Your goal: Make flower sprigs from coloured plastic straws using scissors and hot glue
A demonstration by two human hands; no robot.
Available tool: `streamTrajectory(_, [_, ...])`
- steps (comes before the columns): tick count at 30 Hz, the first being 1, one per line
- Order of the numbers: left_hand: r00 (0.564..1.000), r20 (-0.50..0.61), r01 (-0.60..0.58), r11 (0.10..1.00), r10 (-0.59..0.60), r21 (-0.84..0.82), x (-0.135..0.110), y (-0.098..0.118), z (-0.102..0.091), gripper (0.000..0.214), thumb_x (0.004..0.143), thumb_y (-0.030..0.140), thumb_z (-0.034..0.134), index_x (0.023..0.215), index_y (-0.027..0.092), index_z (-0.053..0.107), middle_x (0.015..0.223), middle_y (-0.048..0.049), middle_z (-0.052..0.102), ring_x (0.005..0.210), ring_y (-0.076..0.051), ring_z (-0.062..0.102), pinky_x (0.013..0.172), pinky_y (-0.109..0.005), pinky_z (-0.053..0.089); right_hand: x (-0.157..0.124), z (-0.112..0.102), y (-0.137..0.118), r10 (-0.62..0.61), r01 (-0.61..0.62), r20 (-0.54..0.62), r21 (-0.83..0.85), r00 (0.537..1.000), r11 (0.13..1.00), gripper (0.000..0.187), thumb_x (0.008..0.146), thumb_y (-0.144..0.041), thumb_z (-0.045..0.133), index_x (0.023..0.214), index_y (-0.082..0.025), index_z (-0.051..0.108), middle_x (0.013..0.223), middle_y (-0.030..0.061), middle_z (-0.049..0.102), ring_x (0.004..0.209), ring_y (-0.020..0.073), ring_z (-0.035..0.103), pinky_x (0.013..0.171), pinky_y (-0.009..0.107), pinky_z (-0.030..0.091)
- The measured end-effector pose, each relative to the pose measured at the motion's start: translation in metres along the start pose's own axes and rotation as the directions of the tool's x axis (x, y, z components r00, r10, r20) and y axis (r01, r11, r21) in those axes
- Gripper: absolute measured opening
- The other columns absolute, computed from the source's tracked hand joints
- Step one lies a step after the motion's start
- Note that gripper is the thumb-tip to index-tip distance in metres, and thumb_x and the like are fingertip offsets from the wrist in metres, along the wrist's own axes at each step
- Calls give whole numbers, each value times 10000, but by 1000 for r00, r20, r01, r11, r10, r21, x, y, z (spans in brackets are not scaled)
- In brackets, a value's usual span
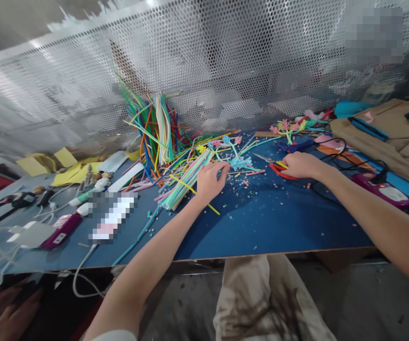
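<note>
Gripping the red-handled scissors [275, 166] in our right hand [297, 165], we rest our left hand [210, 180] over the pastel stems [182, 187] beneath it; whether it grasps any, we cannot tell.

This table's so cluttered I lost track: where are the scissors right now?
The scissors are right of centre in the head view, in the right hand over the blue table, just right of a light-blue fuzzy clump.

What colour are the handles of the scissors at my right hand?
The handles are red with some yellow, seen in the head view.
</note>
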State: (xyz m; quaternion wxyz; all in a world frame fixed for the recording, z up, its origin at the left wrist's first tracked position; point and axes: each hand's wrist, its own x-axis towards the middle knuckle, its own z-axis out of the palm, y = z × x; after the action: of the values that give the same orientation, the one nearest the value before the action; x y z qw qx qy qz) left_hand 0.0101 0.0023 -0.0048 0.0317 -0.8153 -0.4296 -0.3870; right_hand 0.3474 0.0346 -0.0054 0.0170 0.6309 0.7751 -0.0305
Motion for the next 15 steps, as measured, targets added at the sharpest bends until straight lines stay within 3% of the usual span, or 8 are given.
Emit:
streamTrajectory(6, [1000, -3, 6, 999, -5, 51, 0, -4, -2, 274, 1036, 369, 493, 1054, 240, 734, 1059, -49, 777, 1022, -207, 699, 900, -342, 466, -3, -3, -4, -5, 26, -211, 97, 977, 995, 275, 843, -474, 578, 806, -212, 651, 776, 129, 720, 742, 316, 689, 613, 362, 419])
streamTrajectory(11, [1000, -4, -2, 999, 2, 48, 1, -7, -4, 264, 1037, 362, 491, 1045, 237, 724, 1065, -47, 776, 1022, -209, 700, 893, -341, 466, -8, -13, -10, 68, 71, -409, 316, 910, 946, 240, 891, -444, 563, 870, -215, 629, 814, 119, 735, 747, 299, 689, 648, 364, 432])
streamTrajectory(15, [1000, 13, 9, 998, -10, 60, 1, -7, -4, 237, 1034, 347, 508, 1040, 240, 719, 1054, -36, 773, 959, -194, 702, 869, -339, 458, -21, -22, -23, 55, 179, -526, 384, 849, 906, 218, 875, -447, 599, 849, -231, 612, 826, 86, 732, 733, 271, 675, 659, 364, 450])
